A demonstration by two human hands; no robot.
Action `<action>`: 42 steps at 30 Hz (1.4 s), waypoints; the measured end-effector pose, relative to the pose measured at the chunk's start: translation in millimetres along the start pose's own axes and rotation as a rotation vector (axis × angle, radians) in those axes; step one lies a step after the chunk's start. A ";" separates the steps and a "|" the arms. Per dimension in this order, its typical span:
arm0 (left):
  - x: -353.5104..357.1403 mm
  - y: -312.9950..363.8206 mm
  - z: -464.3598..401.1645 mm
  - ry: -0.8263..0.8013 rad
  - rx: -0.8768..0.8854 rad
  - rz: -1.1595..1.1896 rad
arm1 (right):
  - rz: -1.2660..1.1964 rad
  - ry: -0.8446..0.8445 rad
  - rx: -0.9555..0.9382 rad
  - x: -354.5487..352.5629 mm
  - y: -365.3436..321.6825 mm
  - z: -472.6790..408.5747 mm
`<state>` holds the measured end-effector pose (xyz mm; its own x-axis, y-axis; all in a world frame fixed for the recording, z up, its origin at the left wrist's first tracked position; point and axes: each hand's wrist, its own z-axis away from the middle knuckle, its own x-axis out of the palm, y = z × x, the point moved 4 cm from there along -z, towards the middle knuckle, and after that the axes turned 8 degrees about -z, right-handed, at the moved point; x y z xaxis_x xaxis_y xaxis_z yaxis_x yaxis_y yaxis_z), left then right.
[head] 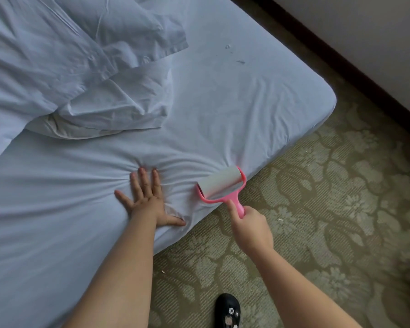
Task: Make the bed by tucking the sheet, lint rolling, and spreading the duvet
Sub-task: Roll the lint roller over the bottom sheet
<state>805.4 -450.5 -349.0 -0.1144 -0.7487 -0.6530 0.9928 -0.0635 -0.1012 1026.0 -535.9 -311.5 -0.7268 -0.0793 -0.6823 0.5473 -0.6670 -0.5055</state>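
The left hand (149, 200) presses spread flat on the sheet (223, 110), pinning it taut. Just beside it, the right hand (251, 228) grips the lint roller (220, 183), ready to roll.

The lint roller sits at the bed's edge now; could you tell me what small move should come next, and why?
Probably push the lint roller forward across the sheet toward the dark specks near the far corner. The right hand grips its pink handle, the drum rests at the mattress edge, and the left hand presses flat, holding the wrinkled sheet steady.
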 end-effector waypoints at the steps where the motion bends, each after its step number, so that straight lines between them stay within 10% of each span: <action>1: 0.0 0.1 -0.2 -0.006 -0.002 0.000 | -0.003 -0.014 0.007 0.8 -2.1 -3.1; 23: 1.6 -1.7 -10.9 -0.048 0.015 -0.003 | -0.067 -0.037 -0.059 7.5 -108.2 -75.5; 32: -1.8 -0.6 -2.8 -0.042 -0.001 0.005 | -0.062 0.165 0.028 -14.3 -42.5 -24.5; 42: 1.7 0.8 -8.5 -0.058 -0.009 -0.020 | -0.197 -0.034 0.076 -31.1 -69.5 -92.0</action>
<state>805.7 -446.3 -356.5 -0.1315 -0.7844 -0.6061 0.9900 -0.0729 -0.1205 1048.7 -418.9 -303.7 -0.8307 0.0343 -0.5557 0.3612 -0.7263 -0.5848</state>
